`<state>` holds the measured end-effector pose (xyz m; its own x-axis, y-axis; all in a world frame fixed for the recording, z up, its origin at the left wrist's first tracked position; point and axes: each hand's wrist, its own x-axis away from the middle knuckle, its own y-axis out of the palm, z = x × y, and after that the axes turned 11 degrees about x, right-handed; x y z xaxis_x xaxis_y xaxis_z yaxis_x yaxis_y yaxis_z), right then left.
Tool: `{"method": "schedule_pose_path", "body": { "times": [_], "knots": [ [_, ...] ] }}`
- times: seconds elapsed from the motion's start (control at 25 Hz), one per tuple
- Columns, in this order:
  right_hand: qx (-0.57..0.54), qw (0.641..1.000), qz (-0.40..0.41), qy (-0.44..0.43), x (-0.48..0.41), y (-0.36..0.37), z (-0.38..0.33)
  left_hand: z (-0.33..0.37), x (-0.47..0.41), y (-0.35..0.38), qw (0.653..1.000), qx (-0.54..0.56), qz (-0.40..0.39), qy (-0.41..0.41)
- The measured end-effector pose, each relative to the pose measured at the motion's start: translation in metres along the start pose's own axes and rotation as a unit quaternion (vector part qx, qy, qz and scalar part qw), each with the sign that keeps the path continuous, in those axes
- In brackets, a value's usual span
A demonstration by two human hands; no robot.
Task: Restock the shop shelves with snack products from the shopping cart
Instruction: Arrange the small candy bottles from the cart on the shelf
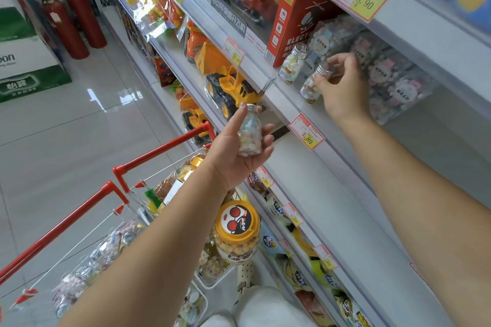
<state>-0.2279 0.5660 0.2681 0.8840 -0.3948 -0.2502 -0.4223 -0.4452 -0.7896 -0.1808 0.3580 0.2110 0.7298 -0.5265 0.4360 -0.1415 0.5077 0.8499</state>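
Observation:
My left hand [240, 152] grips a small clear candy bottle [249, 132] with a silver cap, raised above the shopping cart [127, 175] in front of the shelf edge [289, 111]. Up on the shelf, my right hand [342, 85] pinches the silver cap of a second candy bottle [309, 89] that stands near the shelf's front. A third bottle of the same kind [293, 64] stands just to its left. The red-handled cart holds several more candy bottles [106, 252], snack bags and a yellow-lidded jar of puffs [237, 233].
Clear tubs of pastel candy [393, 79] fill the shelf behind the bottles. A red toy box [295, 21] stands to their left. Yellow toy trucks [229, 79] sit further left. Lower shelves carry snack packs. Two red fire extinguishers [77, 18] and cartons stand on the tiled floor.

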Motion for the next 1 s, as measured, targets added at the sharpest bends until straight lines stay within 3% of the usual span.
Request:
{"method": "schedule_pose_path", "body": {
  "times": [0.28,0.44,0.48,0.6,0.64,0.8,1.0],
  "knots": [
    [-0.037,0.998,-0.047,0.007,-0.007,0.014,-0.001,0.000,0.001,0.003,0.998,-0.057,-0.006,0.009],
    [-0.041,0.997,0.051,-0.028,0.030,-0.005,-0.001,-0.006,0.003,0.000,0.986,-0.154,-0.047,0.044],
    [-0.059,0.997,0.023,-0.035,0.042,-0.010,-0.004,-0.008,0.003,0.001,0.981,-0.178,-0.043,0.065],
    [-0.131,0.966,-0.224,-0.003,0.074,-0.018,-0.013,-0.015,0.004,0.011,0.962,-0.240,-0.039,0.120],
    [-0.137,0.957,-0.255,-0.007,0.077,-0.017,-0.011,-0.018,0.004,0.015,0.956,-0.259,-0.046,0.132],
    [-0.239,0.947,-0.216,-0.007,0.071,-0.022,0.002,-0.022,0.006,0.021,0.972,-0.192,-0.074,0.113],
    [-0.289,0.929,-0.229,-0.033,0.073,-0.030,0.013,-0.024,0.006,0.017,0.987,-0.116,-0.059,0.092]
  ]
}}
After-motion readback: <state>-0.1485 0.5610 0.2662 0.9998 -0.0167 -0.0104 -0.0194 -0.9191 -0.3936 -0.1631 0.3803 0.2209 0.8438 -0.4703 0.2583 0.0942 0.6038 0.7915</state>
